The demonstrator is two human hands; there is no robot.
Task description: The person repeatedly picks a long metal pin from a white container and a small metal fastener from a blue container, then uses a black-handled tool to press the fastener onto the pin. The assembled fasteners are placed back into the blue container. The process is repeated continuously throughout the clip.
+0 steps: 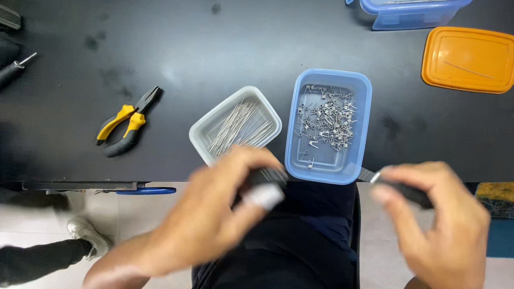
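Head view: beyond both hands, on the black table [217, 29], the blue tray [324, 169] of bent wire pieces was seen lying lengthwise away from the body. The left hand [213, 218] was closed on a dark tool [268, 178] just beside the tray's near-left corner; the right hand [441, 232] gripped a dark-handled tool [411, 193] level with it.

One camera sits on the person's head and looks straight down, close above the black table [154, 42] edge.
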